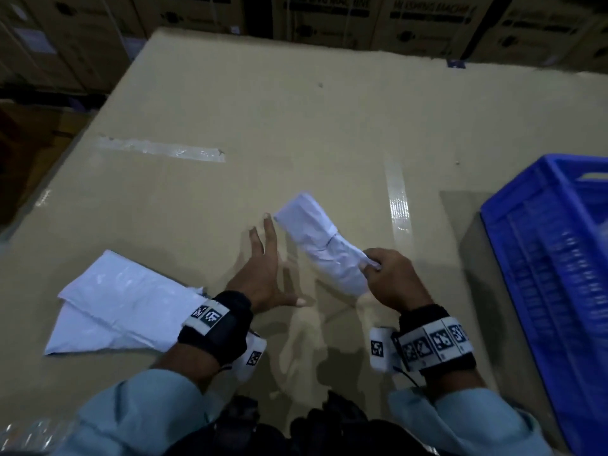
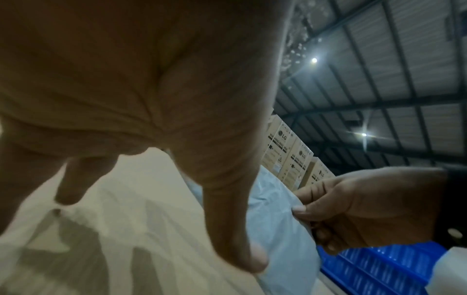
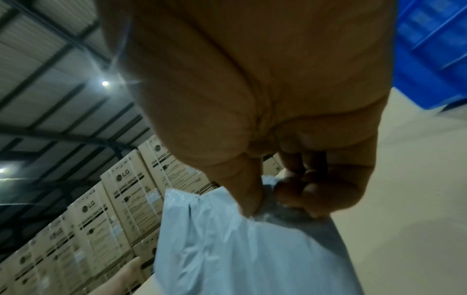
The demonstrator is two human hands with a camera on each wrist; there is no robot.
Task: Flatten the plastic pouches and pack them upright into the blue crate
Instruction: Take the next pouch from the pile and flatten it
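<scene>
My right hand (image 1: 383, 274) pinches the near edge of a white plastic pouch (image 1: 320, 245) and holds it tilted above the cardboard surface (image 1: 263, 110); the pinch shows close up on the pouch (image 3: 227, 249) in the right wrist view. Just left of it my left hand (image 1: 263, 268) is spread flat with straight fingers, holding nothing, its fingertips near the pouch's far end. In the left wrist view the pouch (image 2: 280, 229) lies beside the left thumb. Two more white pouches (image 1: 121, 301) lie overlapped at the near left. The blue crate (image 1: 552, 268) stands at the right edge.
The work surface is a large cardboard box top with clear tape strips (image 1: 164, 149). Stacked appliance cartons (image 1: 329, 18) line the far side, and more cartons (image 1: 39, 60) stand to the left. The crate's wall (image 2: 366, 265) rises close to my right hand.
</scene>
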